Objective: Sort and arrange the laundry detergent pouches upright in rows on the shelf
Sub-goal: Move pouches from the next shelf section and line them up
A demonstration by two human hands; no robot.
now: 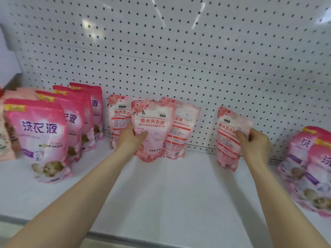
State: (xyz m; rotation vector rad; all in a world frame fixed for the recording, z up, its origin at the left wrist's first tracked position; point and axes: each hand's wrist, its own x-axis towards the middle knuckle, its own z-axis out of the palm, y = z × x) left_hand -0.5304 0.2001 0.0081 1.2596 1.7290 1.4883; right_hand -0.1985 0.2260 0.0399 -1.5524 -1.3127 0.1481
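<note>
Soft plastic film, glossy and faintly crinkled, is seen on the pale pink pouch gripped by the left hand and on the second pale pouch pinched by the right hand. Shinier, smoother film is shown by the deep pink pouches left of the left hand. The shelf beneath both hands is coated smooth white, almost matt. The perforated back panel behind them looks like painted metal, and light streaks are reflected in it.
</note>
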